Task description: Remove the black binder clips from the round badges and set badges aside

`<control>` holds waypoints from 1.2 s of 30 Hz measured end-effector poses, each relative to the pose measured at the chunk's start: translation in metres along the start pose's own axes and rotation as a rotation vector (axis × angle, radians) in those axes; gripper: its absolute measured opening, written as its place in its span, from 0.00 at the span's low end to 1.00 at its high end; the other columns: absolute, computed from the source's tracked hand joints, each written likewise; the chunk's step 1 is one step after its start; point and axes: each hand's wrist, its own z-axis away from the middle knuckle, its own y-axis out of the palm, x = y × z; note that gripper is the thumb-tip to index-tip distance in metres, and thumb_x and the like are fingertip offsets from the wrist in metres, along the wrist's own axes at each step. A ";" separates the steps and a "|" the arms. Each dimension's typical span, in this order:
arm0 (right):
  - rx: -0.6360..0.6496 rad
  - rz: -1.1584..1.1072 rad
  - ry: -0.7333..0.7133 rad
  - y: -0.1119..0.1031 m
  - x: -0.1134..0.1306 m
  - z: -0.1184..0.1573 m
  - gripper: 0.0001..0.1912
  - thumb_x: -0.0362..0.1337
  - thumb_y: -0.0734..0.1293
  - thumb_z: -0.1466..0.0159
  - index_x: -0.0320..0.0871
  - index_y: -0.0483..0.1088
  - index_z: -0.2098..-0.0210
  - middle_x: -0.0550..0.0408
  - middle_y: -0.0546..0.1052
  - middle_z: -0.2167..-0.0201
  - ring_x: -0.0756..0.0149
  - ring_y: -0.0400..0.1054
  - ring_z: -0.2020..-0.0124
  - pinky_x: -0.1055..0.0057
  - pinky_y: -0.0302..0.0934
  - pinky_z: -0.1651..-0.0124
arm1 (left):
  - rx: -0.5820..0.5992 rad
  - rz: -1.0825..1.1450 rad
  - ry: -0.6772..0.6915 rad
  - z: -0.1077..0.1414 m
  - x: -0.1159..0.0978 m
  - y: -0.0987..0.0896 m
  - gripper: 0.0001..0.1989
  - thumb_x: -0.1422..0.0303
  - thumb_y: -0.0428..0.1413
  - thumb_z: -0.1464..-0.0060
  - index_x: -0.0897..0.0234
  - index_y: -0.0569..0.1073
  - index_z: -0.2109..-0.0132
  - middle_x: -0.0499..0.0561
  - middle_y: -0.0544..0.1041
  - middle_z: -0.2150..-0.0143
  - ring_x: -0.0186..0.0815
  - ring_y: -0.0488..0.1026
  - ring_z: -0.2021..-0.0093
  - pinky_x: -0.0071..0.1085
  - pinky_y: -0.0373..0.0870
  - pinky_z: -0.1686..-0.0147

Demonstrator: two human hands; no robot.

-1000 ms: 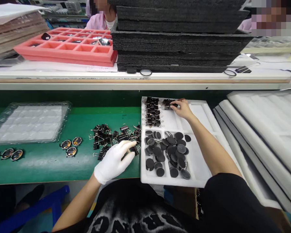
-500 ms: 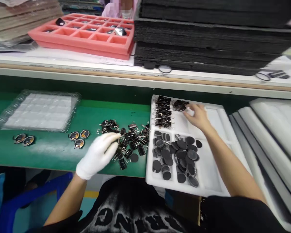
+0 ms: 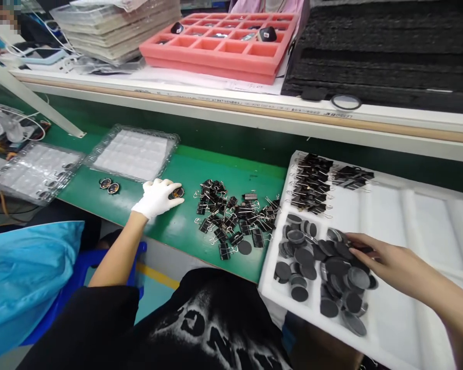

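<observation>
Since the earlier frame, both hands have been moved: the bare right hand has been brought from the binder clips to the dark discs, and the gloved left hand has been shifted from the loose clip pile to a patterned round piece. This piece, on the green worktop, is partly covered by the curved left fingers; whether it is gripped cannot be told. At the right hand, thumb and fingers are held narrowly apart around something dark beside the discs, but a firm hold cannot be confirmed. Discs are heaped in two neighbouring compartments of the white tray. At its far side, clips are set in a column, with a smaller clip group just beside. Between the hands, the loose pile is spread on the worktop, a single disc lying at its near edge. Further left, two joined round pieces are placed near a clear plastic tray.
</observation>
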 end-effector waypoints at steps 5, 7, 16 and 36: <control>-0.039 -0.024 -0.019 -0.008 0.007 0.007 0.21 0.58 0.70 0.50 0.61 0.78 0.59 0.49 0.85 0.57 0.41 0.80 0.66 0.45 0.71 0.60 | -0.062 0.063 0.029 -0.019 0.001 0.006 0.19 0.55 0.50 0.33 0.59 0.78 0.47 0.57 0.81 0.47 0.51 0.71 0.42 0.49 0.52 0.38; -0.160 -0.030 -0.030 -0.010 0.015 0.014 0.22 0.59 0.70 0.48 0.59 0.78 0.58 0.47 0.84 0.55 0.43 0.79 0.66 0.46 0.71 0.57 | -0.065 0.078 0.045 -0.023 -0.002 0.004 0.23 0.52 0.53 0.36 0.61 0.76 0.43 0.58 0.80 0.45 0.52 0.71 0.42 0.50 0.54 0.38; -0.463 -0.598 0.118 0.004 0.079 0.061 0.20 0.56 0.77 0.45 0.55 0.80 0.57 0.45 0.82 0.67 0.44 0.81 0.65 0.54 0.73 0.67 | 0.041 0.097 0.153 -0.033 -0.031 -0.006 0.31 0.47 0.54 0.37 0.53 0.69 0.32 0.61 0.72 0.37 0.56 0.69 0.38 0.50 0.60 0.39; -0.495 -0.726 -0.675 0.100 0.200 0.071 0.11 0.35 0.73 0.33 0.62 0.84 0.58 0.54 0.84 0.58 0.48 0.79 0.47 0.42 0.74 0.42 | -0.182 0.417 0.717 0.039 -0.180 -0.072 0.19 0.54 0.66 0.46 0.61 0.77 0.52 0.53 0.81 0.57 0.45 0.79 0.55 0.41 0.72 0.51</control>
